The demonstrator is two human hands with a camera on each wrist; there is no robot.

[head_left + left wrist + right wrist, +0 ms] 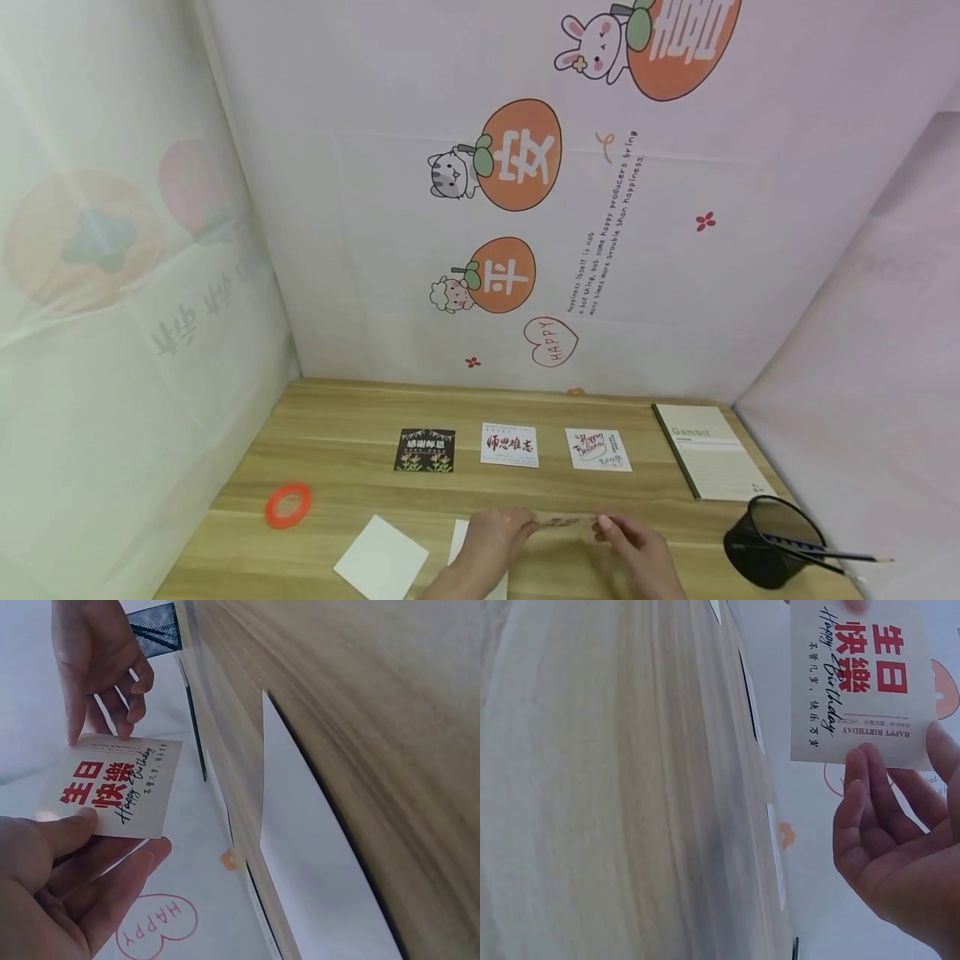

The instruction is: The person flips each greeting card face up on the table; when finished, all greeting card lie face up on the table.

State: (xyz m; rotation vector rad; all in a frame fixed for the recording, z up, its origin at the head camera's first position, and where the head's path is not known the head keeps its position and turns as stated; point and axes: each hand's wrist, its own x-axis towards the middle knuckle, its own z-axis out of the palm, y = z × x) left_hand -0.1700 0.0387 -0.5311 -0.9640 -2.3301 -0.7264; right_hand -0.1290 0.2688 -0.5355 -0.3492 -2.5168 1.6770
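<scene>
A small birthday card (562, 521) with red and black lettering is held up between both hands, tilted, its printed face showing in both wrist views. My left hand (487, 550) pinches one side of the card, thumb on the printed face and fingers behind it. At the opposite edge, my right hand (637, 550) pinches the card between thumb and fingertips. Below the left wrist lies a white card (457, 537), partly hidden by the arm. Another blank white card (382, 560) lies turned at an angle to its left.
Farther back lie a black card (424, 451), a white card with red characters (509, 445) and a Happy Birthday card (598, 450). An orange tape roll (273, 510) is at left. At right are a notebook (712, 458) and a black pen cup (757, 554) with pencils.
</scene>
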